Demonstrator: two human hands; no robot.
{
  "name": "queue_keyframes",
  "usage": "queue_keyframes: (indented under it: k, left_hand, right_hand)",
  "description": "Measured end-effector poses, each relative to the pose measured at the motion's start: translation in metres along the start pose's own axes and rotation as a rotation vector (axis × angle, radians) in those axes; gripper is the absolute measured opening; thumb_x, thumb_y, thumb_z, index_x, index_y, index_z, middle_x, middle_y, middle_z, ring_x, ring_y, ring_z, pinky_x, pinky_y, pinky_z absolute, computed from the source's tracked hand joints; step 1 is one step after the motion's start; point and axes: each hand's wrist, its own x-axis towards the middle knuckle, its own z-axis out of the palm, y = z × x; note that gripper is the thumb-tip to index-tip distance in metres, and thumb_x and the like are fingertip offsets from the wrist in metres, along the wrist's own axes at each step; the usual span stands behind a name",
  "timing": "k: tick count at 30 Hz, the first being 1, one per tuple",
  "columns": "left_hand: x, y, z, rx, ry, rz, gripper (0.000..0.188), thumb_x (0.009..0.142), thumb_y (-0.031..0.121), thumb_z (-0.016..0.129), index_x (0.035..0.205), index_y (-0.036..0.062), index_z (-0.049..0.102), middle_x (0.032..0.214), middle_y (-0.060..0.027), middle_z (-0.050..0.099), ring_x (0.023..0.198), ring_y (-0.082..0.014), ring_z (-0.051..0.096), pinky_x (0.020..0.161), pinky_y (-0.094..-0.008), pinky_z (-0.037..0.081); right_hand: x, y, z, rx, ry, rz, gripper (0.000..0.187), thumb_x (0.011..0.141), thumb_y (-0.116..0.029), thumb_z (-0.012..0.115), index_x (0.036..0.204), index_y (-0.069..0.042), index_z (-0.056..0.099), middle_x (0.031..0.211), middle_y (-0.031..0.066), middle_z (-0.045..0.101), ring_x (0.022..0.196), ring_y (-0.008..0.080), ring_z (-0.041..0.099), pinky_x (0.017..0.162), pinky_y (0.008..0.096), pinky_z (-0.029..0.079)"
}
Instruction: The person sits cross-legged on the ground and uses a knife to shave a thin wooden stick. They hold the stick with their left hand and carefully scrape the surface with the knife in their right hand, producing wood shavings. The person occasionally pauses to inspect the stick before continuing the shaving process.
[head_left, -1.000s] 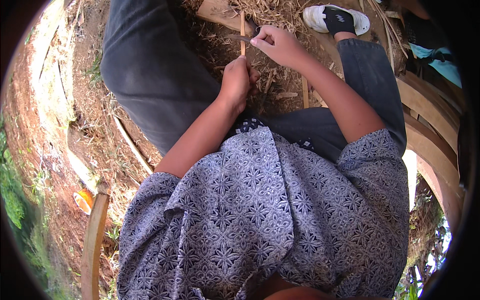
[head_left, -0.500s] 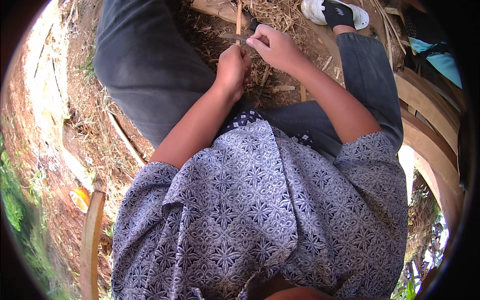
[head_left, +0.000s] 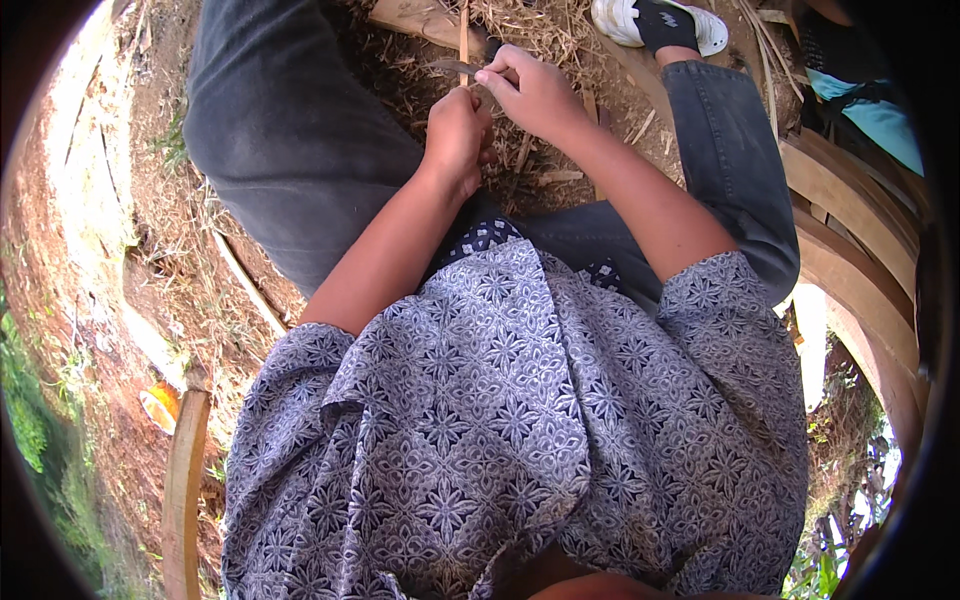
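Note:
A thin, pale wooden stick [head_left: 464, 32] points away from me, its near end inside my closed left hand [head_left: 455, 135]. My right hand [head_left: 537, 95] is closed on a knife, with the thumb stretched along it toward the stick. The knife's dark, narrow blade [head_left: 450, 66] lies across the stick just beyond my left fist. Its handle is mostly hidden in my right fingers. Both hands are between my spread legs, above ground strewn with shavings.
A wooden piece [head_left: 425, 20] lies on the ground beyond the hands. Curved timber pieces [head_left: 850, 190] are stacked at the right, near a turquoise item [head_left: 870, 125]. My shoe [head_left: 620, 22] is at the far right. A wooden bar [head_left: 184, 490] and an orange object [head_left: 158, 405] are at the left.
The view has shifted slightly. My right hand and the knife have moved a little left and away from me, along the stick. The left hand keeps its hold.

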Motion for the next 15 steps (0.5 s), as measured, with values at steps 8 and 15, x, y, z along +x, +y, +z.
queue_keyframes:
  k: [8, 15]
  left_hand:
    - [-0.030, 0.009, 0.000, -0.019, -0.047, 0.087, 0.021, 0.100, 0.027, 0.038, 0.090, 0.0113, 0.048, 0.062, -0.0015, 0.048, 0.053, -0.0134, 0.043, 0.048, -0.0325, 0.037]
    - [-0.041, 0.007, 0.003, -0.028, -0.001, 0.146, 0.020, 0.101, 0.029, 0.041, 0.090, 0.0141, 0.047, 0.058, 0.0013, 0.038, 0.049, -0.0129, 0.036, 0.051, -0.0326, 0.035]
  right_hand:
    - [0.004, -0.013, -0.021, 0.056, -0.169, -0.065, 0.024, 0.099, -0.029, 0.068, 0.097, -0.005, 0.065, 0.075, 0.0018, 0.065, 0.068, 0.0085, 0.059, 0.064, 0.0292, 0.047]
    - [0.017, -0.032, -0.037, -0.012, -0.311, -0.122, 0.026, 0.099, -0.031, 0.068, 0.096, -0.006, 0.066, 0.069, -0.0017, 0.057, 0.062, 0.0070, 0.049, 0.057, 0.0280, 0.038]
